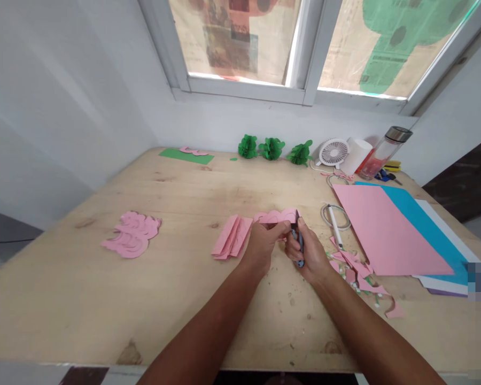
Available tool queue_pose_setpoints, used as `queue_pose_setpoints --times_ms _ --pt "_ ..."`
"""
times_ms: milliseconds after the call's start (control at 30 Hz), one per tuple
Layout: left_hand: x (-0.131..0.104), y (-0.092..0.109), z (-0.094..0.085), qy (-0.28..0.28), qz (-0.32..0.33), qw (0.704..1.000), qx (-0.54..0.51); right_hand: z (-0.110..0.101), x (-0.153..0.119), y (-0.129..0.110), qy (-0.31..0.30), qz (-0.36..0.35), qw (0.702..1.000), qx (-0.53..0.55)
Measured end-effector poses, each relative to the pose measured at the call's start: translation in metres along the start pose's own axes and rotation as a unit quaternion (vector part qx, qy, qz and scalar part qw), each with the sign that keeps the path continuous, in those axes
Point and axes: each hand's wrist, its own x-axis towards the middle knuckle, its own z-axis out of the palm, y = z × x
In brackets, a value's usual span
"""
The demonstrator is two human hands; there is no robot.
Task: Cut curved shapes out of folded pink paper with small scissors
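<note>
My left hand pinches the lower edge of a folded pink paper strip that has rounded curves marked along it. In my right hand is a pair of scissors with a blue-grey handle, gripped closed in the fingers. Its dark blade meets the strip's right end. Just left of my left hand lie folded pink paper pieces. Farther left rests a pile of pink scalloped cutouts. Part of the strip is hidden behind my fingers.
Pink and green scraps lie right of my right hand, beside a white pen. Coloured sheets cover the table's right side. Along the back stand green paper figures, a small fan and a glass bottle.
</note>
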Motion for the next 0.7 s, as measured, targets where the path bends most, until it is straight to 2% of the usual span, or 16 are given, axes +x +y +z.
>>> queue_pose_setpoints --times_ms 700 --pt "0.0004 -0.0005 -0.0003 0.002 -0.003 1.0 -0.003 -0.0007 0.0005 0.0009 0.003 -0.006 1.0 0.009"
